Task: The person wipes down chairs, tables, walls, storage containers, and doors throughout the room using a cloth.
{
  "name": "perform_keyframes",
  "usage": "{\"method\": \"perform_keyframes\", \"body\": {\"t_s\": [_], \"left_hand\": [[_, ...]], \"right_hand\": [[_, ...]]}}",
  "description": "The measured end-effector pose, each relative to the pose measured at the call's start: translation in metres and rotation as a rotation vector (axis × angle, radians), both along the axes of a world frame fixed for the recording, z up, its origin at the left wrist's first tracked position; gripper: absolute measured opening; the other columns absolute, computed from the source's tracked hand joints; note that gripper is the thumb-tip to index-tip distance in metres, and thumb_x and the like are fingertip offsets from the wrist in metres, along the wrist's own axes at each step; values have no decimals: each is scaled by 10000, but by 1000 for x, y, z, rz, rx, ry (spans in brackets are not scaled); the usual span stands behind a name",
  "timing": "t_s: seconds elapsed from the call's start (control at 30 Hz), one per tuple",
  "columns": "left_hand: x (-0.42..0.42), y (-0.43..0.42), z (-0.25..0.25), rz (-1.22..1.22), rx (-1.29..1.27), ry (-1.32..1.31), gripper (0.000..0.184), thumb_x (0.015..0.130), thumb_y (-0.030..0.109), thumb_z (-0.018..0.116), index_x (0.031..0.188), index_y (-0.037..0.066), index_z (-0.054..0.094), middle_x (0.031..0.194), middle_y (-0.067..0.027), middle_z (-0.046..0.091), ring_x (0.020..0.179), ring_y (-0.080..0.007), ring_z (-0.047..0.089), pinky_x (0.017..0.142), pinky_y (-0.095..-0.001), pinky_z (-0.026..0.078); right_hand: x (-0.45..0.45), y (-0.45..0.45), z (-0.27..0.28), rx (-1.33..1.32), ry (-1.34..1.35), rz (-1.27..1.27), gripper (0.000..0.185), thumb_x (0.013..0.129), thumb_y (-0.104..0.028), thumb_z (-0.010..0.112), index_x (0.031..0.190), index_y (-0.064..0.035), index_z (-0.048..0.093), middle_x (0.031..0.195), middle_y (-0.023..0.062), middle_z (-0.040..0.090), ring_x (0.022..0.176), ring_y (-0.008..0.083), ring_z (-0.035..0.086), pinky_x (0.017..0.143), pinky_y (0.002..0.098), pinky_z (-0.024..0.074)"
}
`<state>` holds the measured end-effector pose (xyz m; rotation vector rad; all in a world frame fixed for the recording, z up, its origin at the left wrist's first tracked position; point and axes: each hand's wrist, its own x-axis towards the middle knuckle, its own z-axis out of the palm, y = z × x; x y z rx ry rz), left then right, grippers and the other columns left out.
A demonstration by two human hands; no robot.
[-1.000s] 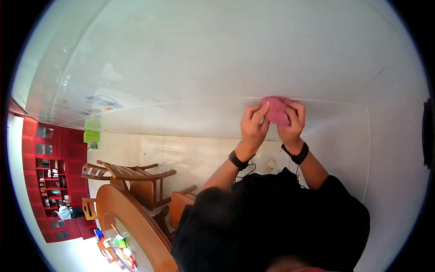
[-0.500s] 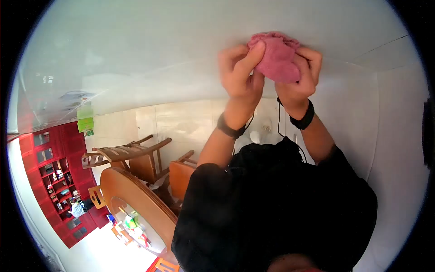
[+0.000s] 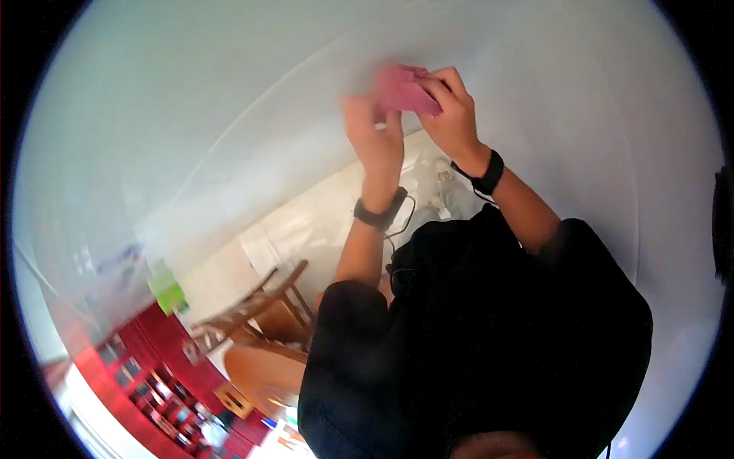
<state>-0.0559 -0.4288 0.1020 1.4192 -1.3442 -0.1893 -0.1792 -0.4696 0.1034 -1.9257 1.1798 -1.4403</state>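
A crumpled pink cloth (image 3: pixel 409 90) is held up between my two hands, close to a pale, glossy wall (image 3: pixel 306 84). My right hand (image 3: pixel 456 118) grips the cloth's right side, its fingers bent around the folds. At the cloth's left edge, my left hand (image 3: pixel 373 138) pinches it, though motion smears those fingers. Black bands circle both of my wrists. Whether the cloth presses on the wall or hangs just off it, I cannot tell.
Below left stand a wooden chair (image 3: pixel 248 310) and a round wooden table (image 3: pixel 264 371). A red shelf unit (image 3: pixel 164 386) holds various items beyond them. Something bright green (image 3: pixel 168 291) sits near the wall. My shoes show on the light floor tiles (image 3: pixel 306 218).
Both hands and the cloth have shifted left across the wall. The view has turned, so the chair, table and shelves now appear lower and tilted.
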Motion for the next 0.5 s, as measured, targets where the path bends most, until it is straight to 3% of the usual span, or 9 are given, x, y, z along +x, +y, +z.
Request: {"method": "perform_keyframes", "body": {"t_s": [0.27, 0.37, 0.5], "left_hand": [[-165, 20, 41, -711, -261, 114, 440, 679, -140, 706, 1084, 23, 656, 926, -101, 613, 821, -199, 609, 626, -274, 552], [-243, 42, 61, -962, -314, 208, 480, 664, -104, 731, 1103, 82, 684, 924, -91, 602, 724, -220, 617, 555, -301, 526], [-315, 71, 85, -1266, -265, 234, 478, 675, -110, 721, 1104, 97, 682, 912, -90, 590, 713, -222, 619, 547, -303, 534]], "right_hand": [[-163, 112, 45, -192, 158, -714, 361, 663, 58, 713, 1009, -43, 680, 1037, 114, 607, 918, 313, 625, 750, 364, 526], [-224, 166, 61, -269, 269, -989, 367, 655, 50, 722, 1009, -35, 677, 1046, 118, 612, 914, 312, 627, 750, 366, 524], [-281, 221, 79, -319, 381, -1266, 366, 632, 51, 730, 986, -25, 678, 1007, 127, 621, 891, 303, 624, 747, 352, 522]]}}
